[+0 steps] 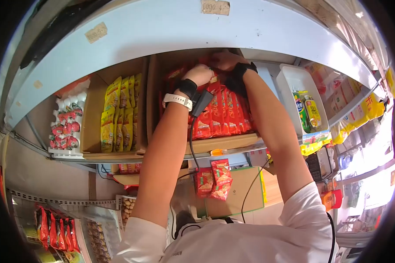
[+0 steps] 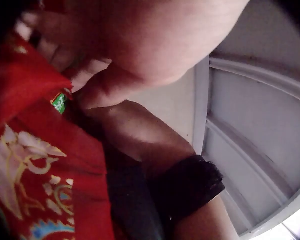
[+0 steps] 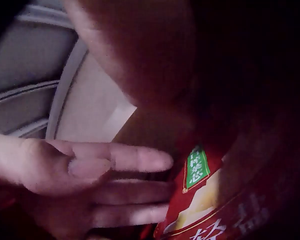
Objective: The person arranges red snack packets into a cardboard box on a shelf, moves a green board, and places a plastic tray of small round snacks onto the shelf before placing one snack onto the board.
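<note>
In the head view both hands are at the back of a cardboard box (image 1: 236,142) of red packets (image 1: 221,111). The left hand (image 1: 199,74) is over the packets on the left; the right hand (image 1: 226,60) is farther back, partly in shadow. The right wrist view shows the left hand (image 3: 85,180) with fingers extended, their tips at a red packet (image 3: 195,195) with a green label. Red packets (image 2: 45,165) lie beside the left hand (image 2: 160,40) in the left wrist view, the right hand (image 2: 135,127) just beyond. The right hand's fingertips are hidden.
Left of the red packets stands a box of yellow packets (image 1: 111,127), beside a white tray of red-wrapped items (image 1: 66,127). A white bin (image 1: 289,83) with bottles is on the right. Red packets (image 1: 221,179) lie below the shelf; a metal beam (image 1: 162,33) crosses above.
</note>
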A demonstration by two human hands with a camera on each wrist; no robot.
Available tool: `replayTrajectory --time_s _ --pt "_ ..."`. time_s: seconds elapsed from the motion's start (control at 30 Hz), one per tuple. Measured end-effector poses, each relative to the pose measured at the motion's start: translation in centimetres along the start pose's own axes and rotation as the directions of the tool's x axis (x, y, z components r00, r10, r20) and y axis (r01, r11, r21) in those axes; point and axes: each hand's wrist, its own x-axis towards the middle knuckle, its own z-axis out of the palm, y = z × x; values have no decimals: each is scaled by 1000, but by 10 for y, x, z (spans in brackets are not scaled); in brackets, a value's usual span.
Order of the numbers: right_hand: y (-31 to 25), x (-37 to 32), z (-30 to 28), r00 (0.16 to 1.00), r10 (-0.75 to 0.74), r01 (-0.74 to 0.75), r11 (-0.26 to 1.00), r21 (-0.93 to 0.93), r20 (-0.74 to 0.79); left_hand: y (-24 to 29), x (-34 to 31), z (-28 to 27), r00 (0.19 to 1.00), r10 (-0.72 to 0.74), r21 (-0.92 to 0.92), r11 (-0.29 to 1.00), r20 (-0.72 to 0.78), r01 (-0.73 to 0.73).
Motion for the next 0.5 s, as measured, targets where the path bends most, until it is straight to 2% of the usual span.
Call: replayTrajectory --time_s 0.03,0.13,0.2,0.23,0.27,0.3,0.33,0.4,0.43,0.5 --pt "-1 -3 1 998 24 -26 999 -31 -50 -2 2 1 1000 -15 -1 1000 -18 15" --pt "7 4 14 995 -26 35 994 100 -92 -24 16 8 999 21 -29 999 30 -20" --pt "23 23 29 999 -7 9 999 52 -31 7 -6 -10 988 -92 -167 980 121 112" --pt "23 32 31 998 56 -56 998 13 32 6 -5 -11 988 -54 -124 990 143 72" --pt "23 35 33 988 119 -117 993 -26 95 -4 0 -2 996 -56 -225 972 68 70" --pt "8 11 14 994 108 -107 994 -23 28 -6 2 -4 993 -73 -258 962 87 94" --pt "4 5 8 986 138 -136 990 -36 88 -5 1 -4 990 -95 -284 951 108 122" --pt "4 7 6 983 107 -96 992 -76 149 17 -12 -11 978 -147 -312 931 147 187" --pt "2 6 6 971 152 -146 988 -49 187 26 -17 -16 971 -178 -323 920 160 222" --pt "5 13 17 988 121 -112 990 -86 99 1 -5 -10 983 -83 -313 941 161 131"
